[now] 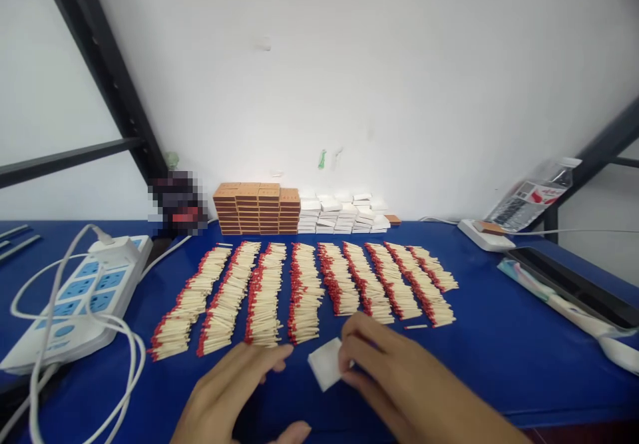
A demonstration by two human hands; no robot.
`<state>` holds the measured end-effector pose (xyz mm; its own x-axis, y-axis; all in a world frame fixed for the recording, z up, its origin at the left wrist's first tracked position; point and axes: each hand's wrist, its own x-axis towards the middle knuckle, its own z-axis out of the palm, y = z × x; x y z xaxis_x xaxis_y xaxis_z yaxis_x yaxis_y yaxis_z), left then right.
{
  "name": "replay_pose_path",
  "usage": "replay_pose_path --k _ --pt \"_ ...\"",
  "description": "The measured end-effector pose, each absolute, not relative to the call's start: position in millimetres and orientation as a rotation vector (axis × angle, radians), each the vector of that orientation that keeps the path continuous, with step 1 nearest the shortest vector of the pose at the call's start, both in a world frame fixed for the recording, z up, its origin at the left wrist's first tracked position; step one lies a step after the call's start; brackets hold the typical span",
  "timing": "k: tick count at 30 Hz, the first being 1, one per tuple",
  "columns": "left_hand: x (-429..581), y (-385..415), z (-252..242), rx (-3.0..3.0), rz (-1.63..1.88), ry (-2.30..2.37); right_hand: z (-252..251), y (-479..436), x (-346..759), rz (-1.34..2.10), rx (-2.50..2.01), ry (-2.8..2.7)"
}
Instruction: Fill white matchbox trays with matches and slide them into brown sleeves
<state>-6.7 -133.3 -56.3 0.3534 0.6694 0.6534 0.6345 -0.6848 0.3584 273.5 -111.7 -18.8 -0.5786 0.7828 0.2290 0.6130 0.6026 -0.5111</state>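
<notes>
Between the fingers of my right hand (384, 371) is a small white matchbox tray (325, 364), held at its right end near the table's front. My left hand (229, 391) is just left of it, thumb and fingers apart, with nothing in it. Beyond both hands lie several slanting rows of red-tipped matches (304, 291). A stack of brown matchboxes (254, 208) stands against the wall. To its right are piled white matchbox trays (344, 212). What the tray's far side looks like under my fingers is hidden.
At left, a white power strip (100, 297) carries a plugged charger and looping white cables (132, 357). On the right are a tilted plastic bottle (534, 194), a white box (485, 236) and a black phone-like slab (574, 284). Blue covering (479, 364) spreads over the table.
</notes>
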Motion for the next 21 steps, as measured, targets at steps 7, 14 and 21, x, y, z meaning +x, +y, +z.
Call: replay_pose_path --k 7,14,21 --pt "1 -136 -56 2.482 1.129 1.339 -28 -124 250 0.742 -1.076 -2.250" --pt "0 -136 -52 2.375 1.014 1.265 -39 -101 264 0.682 -1.169 -2.102" --pt "-22 -136 -49 2.260 0.870 1.226 -55 -87 242 0.588 -1.155 -2.140"
